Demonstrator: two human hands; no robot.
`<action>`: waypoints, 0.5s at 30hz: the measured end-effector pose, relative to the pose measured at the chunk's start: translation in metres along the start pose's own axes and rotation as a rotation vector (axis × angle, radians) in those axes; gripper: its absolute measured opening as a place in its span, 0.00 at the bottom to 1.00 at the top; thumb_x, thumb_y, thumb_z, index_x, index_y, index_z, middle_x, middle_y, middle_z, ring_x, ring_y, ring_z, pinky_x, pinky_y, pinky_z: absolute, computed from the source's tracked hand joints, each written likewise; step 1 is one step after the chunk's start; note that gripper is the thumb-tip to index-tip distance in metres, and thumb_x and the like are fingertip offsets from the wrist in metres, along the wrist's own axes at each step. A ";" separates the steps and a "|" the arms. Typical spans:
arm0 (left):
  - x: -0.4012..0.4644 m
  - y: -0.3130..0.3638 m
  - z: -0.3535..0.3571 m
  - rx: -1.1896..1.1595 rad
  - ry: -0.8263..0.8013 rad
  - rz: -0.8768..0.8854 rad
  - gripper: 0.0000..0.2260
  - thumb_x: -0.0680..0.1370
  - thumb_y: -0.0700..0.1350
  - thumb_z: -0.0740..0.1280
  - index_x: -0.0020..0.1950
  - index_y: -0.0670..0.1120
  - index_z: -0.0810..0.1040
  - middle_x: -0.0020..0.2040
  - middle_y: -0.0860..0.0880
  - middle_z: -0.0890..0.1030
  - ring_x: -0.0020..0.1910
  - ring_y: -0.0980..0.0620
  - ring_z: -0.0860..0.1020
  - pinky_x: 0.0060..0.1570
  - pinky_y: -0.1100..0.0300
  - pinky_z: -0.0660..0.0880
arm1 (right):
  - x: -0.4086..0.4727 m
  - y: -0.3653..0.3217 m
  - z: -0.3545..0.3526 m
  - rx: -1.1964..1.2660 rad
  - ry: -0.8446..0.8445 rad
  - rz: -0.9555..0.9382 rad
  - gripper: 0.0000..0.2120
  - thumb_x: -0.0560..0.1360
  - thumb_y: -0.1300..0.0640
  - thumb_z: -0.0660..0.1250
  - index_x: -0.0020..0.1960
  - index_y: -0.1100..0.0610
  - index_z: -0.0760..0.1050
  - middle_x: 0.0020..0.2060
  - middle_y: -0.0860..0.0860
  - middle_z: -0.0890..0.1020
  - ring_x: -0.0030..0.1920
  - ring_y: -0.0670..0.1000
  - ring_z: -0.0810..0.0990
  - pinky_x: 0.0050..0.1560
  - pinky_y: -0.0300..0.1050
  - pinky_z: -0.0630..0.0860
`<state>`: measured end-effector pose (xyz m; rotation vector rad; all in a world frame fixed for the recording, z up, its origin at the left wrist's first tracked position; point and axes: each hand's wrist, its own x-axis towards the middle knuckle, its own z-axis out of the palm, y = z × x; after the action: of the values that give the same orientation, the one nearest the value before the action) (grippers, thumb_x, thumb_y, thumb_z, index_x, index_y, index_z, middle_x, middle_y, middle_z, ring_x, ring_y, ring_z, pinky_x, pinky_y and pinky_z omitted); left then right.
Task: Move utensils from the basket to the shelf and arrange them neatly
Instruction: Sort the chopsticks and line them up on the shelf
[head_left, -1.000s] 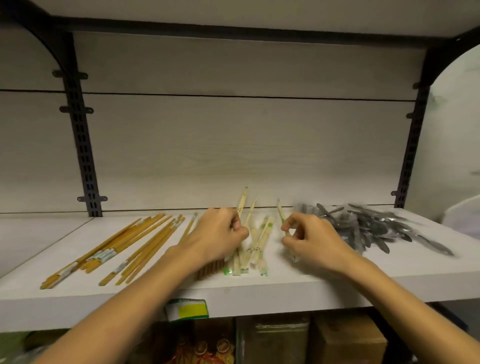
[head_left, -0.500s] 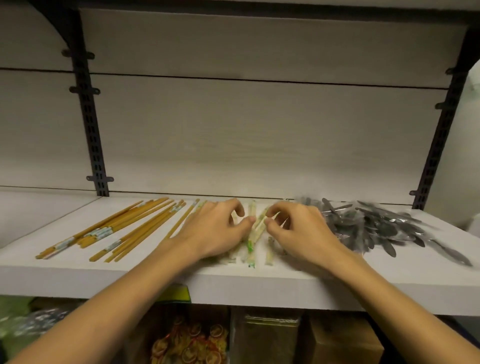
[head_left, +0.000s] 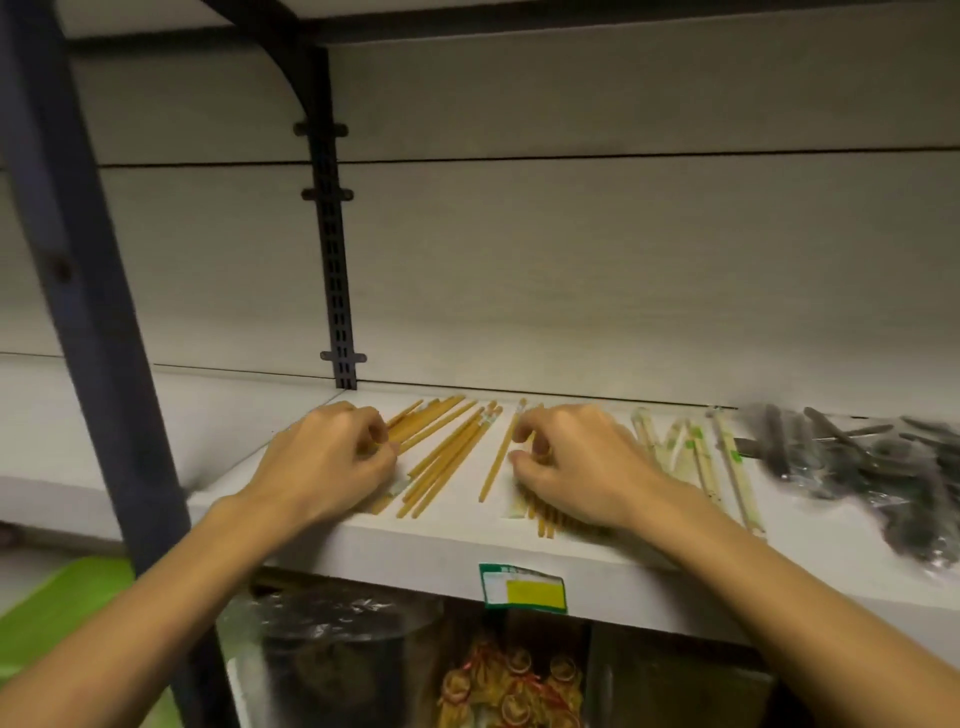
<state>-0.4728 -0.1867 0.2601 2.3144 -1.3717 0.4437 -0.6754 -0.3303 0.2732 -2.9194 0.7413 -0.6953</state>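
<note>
Brown chopsticks (head_left: 447, 457) lie in loose bunches on the white shelf (head_left: 436, 545). My left hand (head_left: 332, 457) rests on the left bunch, fingers curled and pinching some sticks. My right hand (head_left: 576, 462) sits on the right bunch, fingers curled round a few sticks whose ends (head_left: 543, 519) poke out beneath it. One single stick (head_left: 496, 462) lies between my hands. Pale wrapped chopsticks (head_left: 696, 457) lie spread to the right of my right hand. Further right, a blurred heap of plastic-wrapped metal spoons (head_left: 857, 462) lies on the shelf.
A dark upright post (head_left: 93, 312) stands close at the left, and a slotted rail (head_left: 332, 260) runs up the back wall. A green object (head_left: 52, 613) shows at lower left. Packed goods (head_left: 509, 686) fill the shelf below, under a green-yellow price label (head_left: 522, 587).
Both hands have moved left from the pale wrapped chopsticks to the brown chopsticks. The view has swung left and closer. The pale chopsticks now lie untouched.
</note>
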 end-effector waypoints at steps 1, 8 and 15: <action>0.000 -0.011 -0.001 -0.016 -0.030 -0.013 0.10 0.75 0.58 0.65 0.51 0.55 0.79 0.49 0.53 0.78 0.47 0.51 0.76 0.42 0.57 0.72 | 0.003 -0.008 0.004 0.005 -0.008 -0.002 0.14 0.77 0.46 0.61 0.60 0.49 0.75 0.52 0.49 0.81 0.54 0.53 0.77 0.49 0.46 0.73; 0.004 -0.043 -0.001 -0.242 -0.232 0.057 0.11 0.74 0.57 0.69 0.52 0.53 0.79 0.50 0.52 0.76 0.48 0.54 0.74 0.49 0.58 0.72 | 0.024 -0.048 0.032 0.073 -0.056 0.013 0.15 0.76 0.47 0.64 0.60 0.51 0.76 0.52 0.49 0.81 0.51 0.51 0.79 0.52 0.52 0.78; 0.013 -0.051 0.006 -0.434 -0.280 0.175 0.12 0.81 0.49 0.61 0.59 0.50 0.81 0.56 0.52 0.79 0.54 0.53 0.76 0.54 0.59 0.71 | 0.027 -0.078 0.045 0.064 -0.063 -0.084 0.16 0.81 0.46 0.58 0.66 0.47 0.74 0.65 0.46 0.75 0.65 0.46 0.71 0.66 0.49 0.69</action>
<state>-0.4213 -0.1774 0.2519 1.9568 -1.6200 -0.1313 -0.5998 -0.2765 0.2567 -2.9136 0.5826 -0.6187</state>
